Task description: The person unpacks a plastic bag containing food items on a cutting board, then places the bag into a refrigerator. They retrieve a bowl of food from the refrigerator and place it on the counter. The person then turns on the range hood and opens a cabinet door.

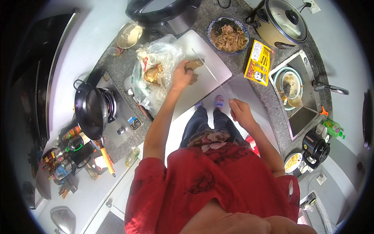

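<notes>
My left hand (181, 76) holds a piece of brown food (194, 64) down on a white cutting board (216, 63). In my right hand (241, 112) is the handle of a knife (209, 69), whose thin blade reaches over the board, seen nearly edge-on beside the food. A smaller brown piece (193, 79) lies under my left hand. Left of that hand, an open clear plastic bag (172, 52) with more brown food (153, 74) inside rests partly on the board. Whether the blade touches the food, I cannot tell.
Beyond the board stand a patterned plate of sliced food (229, 41) and a lidded electric cooker (280, 26). A yellow package (258, 63) lies near the sink (304, 117), which holds bowls. On the left, a black wok (91, 109) sits at the gas stove (119, 122), its handle pointing towards me.
</notes>
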Available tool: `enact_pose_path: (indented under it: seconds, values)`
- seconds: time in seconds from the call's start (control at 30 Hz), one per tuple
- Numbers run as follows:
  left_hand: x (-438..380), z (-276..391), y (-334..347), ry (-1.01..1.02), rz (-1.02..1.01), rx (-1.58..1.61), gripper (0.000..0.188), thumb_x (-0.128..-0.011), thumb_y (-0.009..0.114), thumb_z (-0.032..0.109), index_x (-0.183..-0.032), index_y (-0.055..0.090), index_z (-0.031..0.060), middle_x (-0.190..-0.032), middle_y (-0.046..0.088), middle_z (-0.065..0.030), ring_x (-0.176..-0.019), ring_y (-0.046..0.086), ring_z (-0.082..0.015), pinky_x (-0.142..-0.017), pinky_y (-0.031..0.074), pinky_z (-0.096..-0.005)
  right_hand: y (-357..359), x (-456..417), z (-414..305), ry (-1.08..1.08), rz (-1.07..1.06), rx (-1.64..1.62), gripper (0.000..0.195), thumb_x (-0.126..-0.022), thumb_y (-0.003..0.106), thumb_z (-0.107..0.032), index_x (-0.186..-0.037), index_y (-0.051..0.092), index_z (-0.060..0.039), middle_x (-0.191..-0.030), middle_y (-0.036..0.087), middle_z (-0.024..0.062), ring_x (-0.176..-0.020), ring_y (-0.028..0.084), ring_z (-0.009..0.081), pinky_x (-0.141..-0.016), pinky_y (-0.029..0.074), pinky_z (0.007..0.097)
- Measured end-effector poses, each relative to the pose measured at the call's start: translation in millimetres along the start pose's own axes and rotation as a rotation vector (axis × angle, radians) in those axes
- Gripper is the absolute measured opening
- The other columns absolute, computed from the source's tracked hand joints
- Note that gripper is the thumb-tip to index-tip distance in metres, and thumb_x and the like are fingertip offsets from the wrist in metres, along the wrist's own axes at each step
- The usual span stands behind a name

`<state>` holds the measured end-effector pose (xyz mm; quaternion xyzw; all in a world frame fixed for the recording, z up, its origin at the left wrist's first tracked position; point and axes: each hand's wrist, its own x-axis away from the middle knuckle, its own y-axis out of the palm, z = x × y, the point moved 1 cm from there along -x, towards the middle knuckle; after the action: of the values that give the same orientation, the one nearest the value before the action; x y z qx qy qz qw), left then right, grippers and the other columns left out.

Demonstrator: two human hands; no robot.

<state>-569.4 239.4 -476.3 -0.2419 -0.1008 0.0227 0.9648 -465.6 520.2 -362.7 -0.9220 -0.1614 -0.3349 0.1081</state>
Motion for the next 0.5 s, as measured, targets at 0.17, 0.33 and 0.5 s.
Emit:
enact_pose_path:
  seconds: [0.17, 0.33, 0.5]
  values:
    - [8.8, 17.2, 1.4, 0.275, 0.04, -0.309, 0.047, -0.076, 0.067, 0.013, -0.118, 0.052, -0.0026, -0.106, 0.06, -0.0246, -0.098, 0.059, -0.0409, -0.087, 0.048, -0.0457, 5.8, -5.6, -3.0, -0.033, -0.008, 0.151, 0.046, -0.099, 0.049, -0.042, -0.082, 0.058, 0.0002, -0.058, 0.054, 0.0071, -0.053, 0.055, 0.0166, -0.05, 0.044, 0.0328]
    - [6.9, 15.9, 6.6, 0.221, -0.023, -0.42, 0.042, -0.074, 0.071, 0.014, -0.107, 0.051, -0.0023, -0.101, 0.058, -0.0248, -0.099, 0.057, -0.0423, -0.086, 0.048, -0.0475, 11.8, -7.0, 4.2, -0.056, 0.004, 0.269, 0.049, -0.099, 0.047, -0.044, -0.081, 0.058, -0.0006, -0.058, 0.056, 0.0106, -0.055, 0.058, 0.0244, -0.055, 0.045, 0.0379]
    - [0.5, 11.6, 14.5, 0.222, -0.03, -0.536, 0.041, -0.074, 0.071, 0.013, -0.106, 0.051, -0.0043, -0.104, 0.058, -0.0243, -0.097, 0.059, -0.0415, -0.087, 0.048, -0.0468, 16.0, -9.7, 11.4, -0.015, 0.018, 0.247, 0.049, -0.098, 0.047, -0.044, -0.08, 0.059, -0.0004, -0.06, 0.057, 0.0128, -0.058, 0.059, 0.0281, -0.058, 0.046, 0.0398]
